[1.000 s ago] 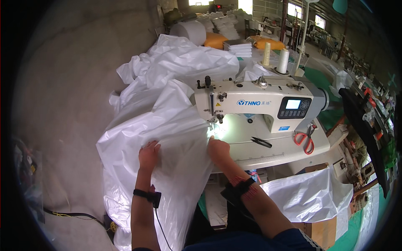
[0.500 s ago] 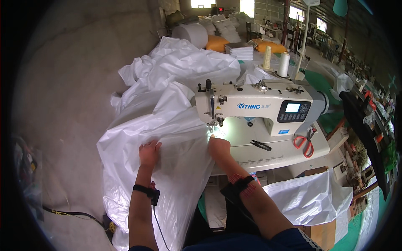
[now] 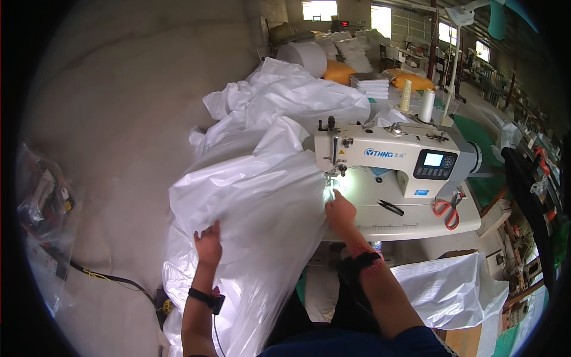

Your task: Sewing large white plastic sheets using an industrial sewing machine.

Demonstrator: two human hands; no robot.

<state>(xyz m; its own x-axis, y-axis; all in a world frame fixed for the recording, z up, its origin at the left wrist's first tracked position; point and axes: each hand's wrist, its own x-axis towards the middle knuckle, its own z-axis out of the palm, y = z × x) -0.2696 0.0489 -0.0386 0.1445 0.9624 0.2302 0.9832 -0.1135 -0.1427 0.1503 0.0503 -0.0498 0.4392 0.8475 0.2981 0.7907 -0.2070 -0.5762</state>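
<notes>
- The white plastic sheet (image 3: 262, 196) is draping across the sewing table (image 3: 416, 223) at the machine's needle end and spilling toward the floor on the person's left.
- The left hand (image 3: 208, 244) is lying open, palm down, flattening the sheet.
- The right hand (image 3: 340, 211) is pressing the sheet edge just beside the needle of the sewing machine (image 3: 392, 157), fingers loosely curled, gripping nothing.
- The sheet is likely handling as light, limp and slippery; flat palm pressure near the seam edge is probably controlling it better than pinching.
- Red-handled scissors (image 3: 446, 211) are lying on the table, well apart from both hands.
</notes>
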